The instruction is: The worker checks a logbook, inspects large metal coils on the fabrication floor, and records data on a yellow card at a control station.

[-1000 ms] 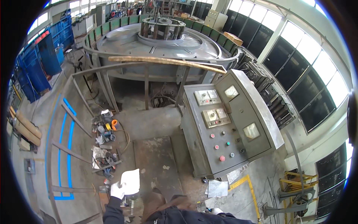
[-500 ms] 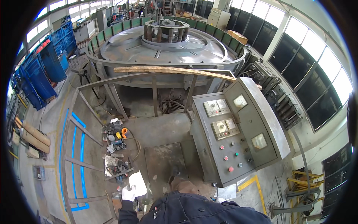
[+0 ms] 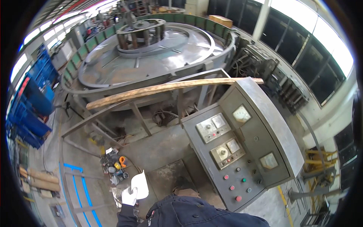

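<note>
While the left hand [image 3: 129, 196] in a white glove is being kept closed on a white sheet [image 3: 140, 184], low beside the grey control console [image 3: 242, 151], the right hand is not being shown; a firm, flat hold is being advised.

Ahead of me: control console [image 3: 242, 151] to my right, tool pile [image 3: 115, 168] to my left, plank [image 3: 170, 90] across frame [image 3: 113, 121], round machine [image 3: 151, 49] behind.

bright daylight from windows [image 3: 321, 49] at right, glare there; fisheye edges bent, dark.
</note>
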